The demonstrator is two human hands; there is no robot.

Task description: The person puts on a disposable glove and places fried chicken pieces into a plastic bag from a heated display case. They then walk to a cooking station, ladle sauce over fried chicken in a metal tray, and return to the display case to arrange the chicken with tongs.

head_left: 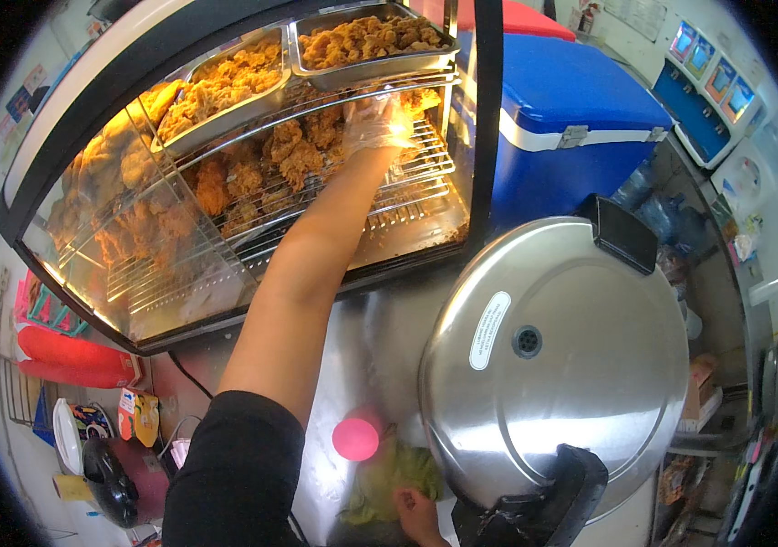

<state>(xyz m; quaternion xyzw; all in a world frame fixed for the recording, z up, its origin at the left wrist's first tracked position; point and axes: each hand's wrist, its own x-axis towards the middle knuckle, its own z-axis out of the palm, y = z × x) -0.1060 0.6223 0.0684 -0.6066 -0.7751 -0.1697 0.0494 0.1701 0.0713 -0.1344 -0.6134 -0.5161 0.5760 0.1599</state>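
Note:
My left arm reaches through the opening of a lit food warmer display case [146, 335]. My left hand [372, 123] is covered by a clear plastic bag or glove and is over the wire rack [430, 161], beside pieces of fried chicken [293, 154]. Glare and plastic hide its fingers, so any grip is unclear. Low in the view, my right hand [416, 513] has curled fingers at the edge of a crumpled green thing [389, 472], perhaps a cloth, on the metal counter [320, 472]. Whether it grips this is unclear.
Metal trays [375, 72] of fried pieces sit on the upper shelf. A large rice cooker [567, 383] with a steel lid stands at right, a blue cooler box [567, 102] behind it. A round pink object [355, 439] and a red thing [78, 359] are on the counter.

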